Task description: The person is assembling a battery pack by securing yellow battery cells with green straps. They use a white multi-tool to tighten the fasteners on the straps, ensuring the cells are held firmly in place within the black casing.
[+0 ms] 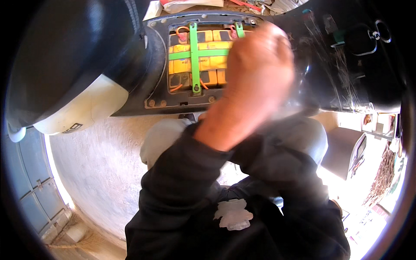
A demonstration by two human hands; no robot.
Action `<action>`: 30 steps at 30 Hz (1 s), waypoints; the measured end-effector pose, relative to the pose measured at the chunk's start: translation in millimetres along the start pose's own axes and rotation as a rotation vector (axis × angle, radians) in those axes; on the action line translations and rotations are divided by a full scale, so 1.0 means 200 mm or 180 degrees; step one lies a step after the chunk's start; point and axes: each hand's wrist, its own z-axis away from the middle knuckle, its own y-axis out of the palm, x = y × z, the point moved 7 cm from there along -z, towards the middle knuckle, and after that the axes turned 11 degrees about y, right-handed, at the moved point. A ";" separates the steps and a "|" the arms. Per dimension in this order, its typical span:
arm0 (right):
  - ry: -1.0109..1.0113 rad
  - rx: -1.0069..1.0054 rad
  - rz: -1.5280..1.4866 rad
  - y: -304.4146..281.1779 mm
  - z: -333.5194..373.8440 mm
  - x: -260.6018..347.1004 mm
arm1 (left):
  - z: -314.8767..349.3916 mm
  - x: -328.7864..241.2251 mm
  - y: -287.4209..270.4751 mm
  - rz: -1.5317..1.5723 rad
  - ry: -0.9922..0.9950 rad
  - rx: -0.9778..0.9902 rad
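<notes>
My left hand [260,69], blurred by motion, is curled closed over the right part of an open battery compartment [158,86]. Its fingers face away, so anything in them is hidden. Inside the compartment sit several yellow batteries [180,66], with orange leads [177,88] at their ends. Crossing over them is a green strap [194,65] bolted at both ends; another green strap [239,29] is partly covered by my hand. The right sleeve [294,182] reaches inward under my left forearm. Behind that forearm, my right hand is hidden, apart perhaps from a sliver of skin.
Around the compartment is the black body of a scooter-like vehicle, with a large dark panel [73,56] on the left and a scuffed black seat-like part [346,65] on the right. My knees [310,136] are close below it. A blue metal door [32,182] stands at the left.
</notes>
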 end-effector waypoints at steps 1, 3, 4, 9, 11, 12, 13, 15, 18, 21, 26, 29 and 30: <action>0.0036 0.0031 0.0068 0.00 -0.02 0.01 | 0.02 -0.08 0.02 -0.0581 0.0691 -0.0106; 0.0153 0.0186 0.0245 0.02 -0.06 0.03 | 0.05 -0.10 0.09 -0.0315 0.0683 -0.0006; 0.0213 0.0267 0.0342 0.03 -0.08 0.04 | 0.06 -0.11 0.11 -0.0138 0.0652 0.0090; 0.0731 0.0730 0.0805 0.05 -0.16 0.02 | 0.09 -0.15 0.14 -0.0542 0.0826 0.0074; 0.0703 0.0785 0.0800 0.06 -0.20 0.04 | 0.10 -0.12 0.09 -0.0671 0.0939 -0.0094; 0.0621 0.0766 0.0748 0.07 -0.23 0.07 | 0.11 -0.10 0.07 -0.0774 0.0984 -0.0144; 0.0572 0.0526 0.0608 0.01 -0.22 0.05 | 0.11 -0.12 0.07 -0.0736 0.1041 -0.0170; 0.0647 0.0833 0.0363 -0.02 -0.25 -0.07 | 0.10 -0.14 0.08 -0.0670 0.1130 -0.0221; 0.0311 0.0720 0.0009 -0.14 -0.30 -0.13 | 0.10 -0.14 0.04 -0.0672 0.1103 -0.0320; 0.1296 0.0615 -0.1876 -0.23 -0.35 -0.27 | 0.08 -0.17 0.00 -0.0582 0.1073 -0.0418; 0.1143 0.0254 -0.1777 -0.40 -0.62 -0.27 | 0.05 -0.15 -0.10 -0.0599 0.0948 -0.0677; 0.1849 0.0306 -0.1998 -0.54 -0.66 -0.43 | 0.03 -0.24 0.00 -0.0134 0.0918 -0.0562; 0.1688 0.0395 -0.2228 -0.46 -0.77 -0.46 | 0.03 -0.18 0.00 0.0014 0.0829 -0.0389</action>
